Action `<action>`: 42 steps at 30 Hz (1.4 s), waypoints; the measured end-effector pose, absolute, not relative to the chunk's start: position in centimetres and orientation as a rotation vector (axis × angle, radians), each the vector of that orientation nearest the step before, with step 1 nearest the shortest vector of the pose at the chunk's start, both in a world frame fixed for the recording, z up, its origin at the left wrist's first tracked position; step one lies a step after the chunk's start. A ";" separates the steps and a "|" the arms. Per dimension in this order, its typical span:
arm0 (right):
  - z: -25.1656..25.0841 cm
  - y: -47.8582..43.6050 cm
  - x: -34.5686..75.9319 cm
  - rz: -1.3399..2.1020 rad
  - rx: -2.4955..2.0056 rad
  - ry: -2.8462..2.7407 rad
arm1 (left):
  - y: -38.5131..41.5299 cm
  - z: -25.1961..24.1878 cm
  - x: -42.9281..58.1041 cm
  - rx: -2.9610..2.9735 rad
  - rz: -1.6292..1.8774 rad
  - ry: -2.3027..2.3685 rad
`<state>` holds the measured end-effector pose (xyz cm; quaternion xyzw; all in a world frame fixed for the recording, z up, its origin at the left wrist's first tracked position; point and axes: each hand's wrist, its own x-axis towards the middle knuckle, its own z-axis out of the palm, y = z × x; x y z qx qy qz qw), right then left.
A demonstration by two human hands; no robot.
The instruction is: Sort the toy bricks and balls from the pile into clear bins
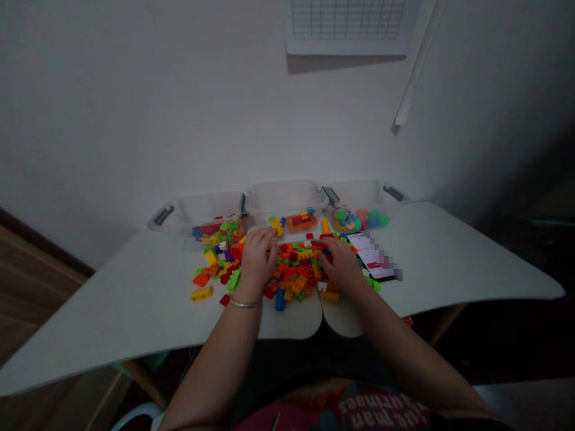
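Loose plastic toy bricks [299,272] in red, orange, yellow, green and blue lie in a heap across the middle of the table. My left hand [258,258] reaches over the heap's left part, thumb apart from the fingers. A yellow toy brick [277,226] is just beyond its fingertips; whether they touch is unclear. On the right side of the heap, my right hand [340,262] rests among the bricks. Its thumb and forefinger are apart, close to red pieces, and I see nothing held. The remaining fingers of that hand are partly hidden.
Three clear plastic bins stand along the wall: a left bin [197,203], a middle bin [283,191] and a right bin [359,191], each with colourful pieces inside. A phone [372,257] lies right of the heap. The white table [148,299] has a curved front edge.
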<state>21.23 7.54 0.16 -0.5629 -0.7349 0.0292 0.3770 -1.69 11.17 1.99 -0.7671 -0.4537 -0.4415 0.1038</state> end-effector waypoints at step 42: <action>8.6 14.3 17.5 0.208 -1.057 -1.516 | 10.6 2.1 -1.8 -2.462 -1.232 -1.133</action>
